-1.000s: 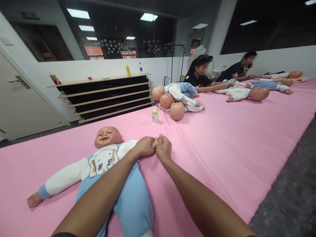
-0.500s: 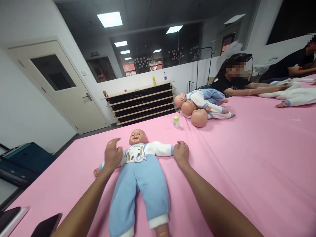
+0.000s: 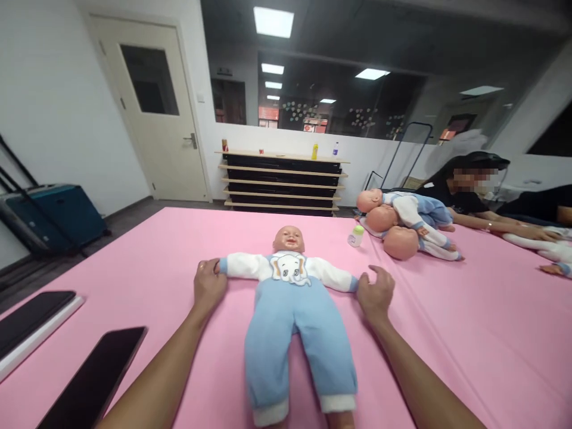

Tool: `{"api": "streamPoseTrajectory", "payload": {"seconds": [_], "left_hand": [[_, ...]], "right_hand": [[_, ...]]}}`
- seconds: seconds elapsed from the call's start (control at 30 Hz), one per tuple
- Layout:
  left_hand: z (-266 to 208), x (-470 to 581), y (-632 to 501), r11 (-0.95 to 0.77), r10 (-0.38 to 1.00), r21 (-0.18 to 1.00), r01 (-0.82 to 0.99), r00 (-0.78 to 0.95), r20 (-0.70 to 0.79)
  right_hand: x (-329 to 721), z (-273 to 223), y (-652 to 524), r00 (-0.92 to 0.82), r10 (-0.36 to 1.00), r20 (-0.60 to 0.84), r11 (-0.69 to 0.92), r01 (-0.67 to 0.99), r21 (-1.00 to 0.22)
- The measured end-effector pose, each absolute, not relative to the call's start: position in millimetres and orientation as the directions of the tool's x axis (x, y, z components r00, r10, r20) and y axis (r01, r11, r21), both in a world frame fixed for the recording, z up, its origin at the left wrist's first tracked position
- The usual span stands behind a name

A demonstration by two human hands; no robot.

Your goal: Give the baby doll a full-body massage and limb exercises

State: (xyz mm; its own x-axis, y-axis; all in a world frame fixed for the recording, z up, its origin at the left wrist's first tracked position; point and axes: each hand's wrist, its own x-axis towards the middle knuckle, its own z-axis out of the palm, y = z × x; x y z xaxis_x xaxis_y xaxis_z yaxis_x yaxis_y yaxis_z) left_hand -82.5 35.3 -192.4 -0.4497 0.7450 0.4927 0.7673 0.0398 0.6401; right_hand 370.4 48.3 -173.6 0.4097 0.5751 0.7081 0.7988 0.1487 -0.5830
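Lying face up on the counter (image 3: 456, 351) between the two hands, in the head view, is a clothed doll (image 3: 295, 316), both arms already spread sideways. The left hand (image 3: 210, 287) is closed around the doll's hand on its side; the right hand (image 3: 376, 292) touches the opposite cuff (image 3: 354, 284), though whether it grips cannot be told. Letting go seems not yet done; what else is left cannot be judged. Half a second earlier, the left hand was open over the sleeve; now it has reached the sleeve's end.
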Motion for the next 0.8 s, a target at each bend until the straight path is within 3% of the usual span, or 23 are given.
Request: {"api": "streamPoseTrajectory", "payload": {"seconds": [0.07, 0.13, 0.2, 0.27, 0.37, 0.47, 0.6, 0.67, 0.8], "left_hand": [[-193, -84, 40, -0.056, 0.697, 0.791, 0.609, -0.543, 0.468], [-195, -85, 45, -0.116, 0.697, 0.932, 0.343, -0.640, 0.323], [-196, -85, 48, -0.148, 0.719, 0.985, 0.086, -0.675, 0.167], [-196, -85, 50, -0.189, 0.747, 0.980, -0.053, -0.655, 0.109], [-193, -83, 48, -0.284, 0.788, 0.951, -0.124, -0.596, 0.157], [-193, -82, 48, -0.306, 0.818, 0.932, -0.197, -0.555, 0.152], [-195, -81, 50, -0.224, 0.845, 0.932, -0.285, -0.532, 0.041], [-195, -78, 50, -0.240, 0.857, 0.931, -0.276, -0.511, 0.069], [-196, -74, 47, -0.240, 0.782, 0.971, -0.007, -0.594, 0.189]], "right_hand": [[348, -145, 37, 0.330, 0.512, 0.793, 0.258, 0.822, -0.508], [308, -113, 33, 0.180, 0.535, 0.825, 0.404, 0.804, -0.437], [250, -88, 40, 0.004, 0.589, 0.808, 0.550, 0.731, -0.404], [182, -74, 56, -0.185, 0.624, 0.759, 0.673, 0.620, -0.402], [86, -84, 85, -0.522, 0.639, 0.566, 0.769, 0.446, -0.458], [28, -120, 101, -0.644, 0.717, 0.265, 0.642, 0.463, -0.611], [14, -157, 104, -0.679, 0.701, 0.217, 0.634, 0.455, -0.625], [17, -160, 105, -0.693, 0.687, 0.220, 0.634, 0.424, -0.646], [20, -155, 112, -0.705, 0.676, 0.216, 0.619, 0.384, -0.685]]}}
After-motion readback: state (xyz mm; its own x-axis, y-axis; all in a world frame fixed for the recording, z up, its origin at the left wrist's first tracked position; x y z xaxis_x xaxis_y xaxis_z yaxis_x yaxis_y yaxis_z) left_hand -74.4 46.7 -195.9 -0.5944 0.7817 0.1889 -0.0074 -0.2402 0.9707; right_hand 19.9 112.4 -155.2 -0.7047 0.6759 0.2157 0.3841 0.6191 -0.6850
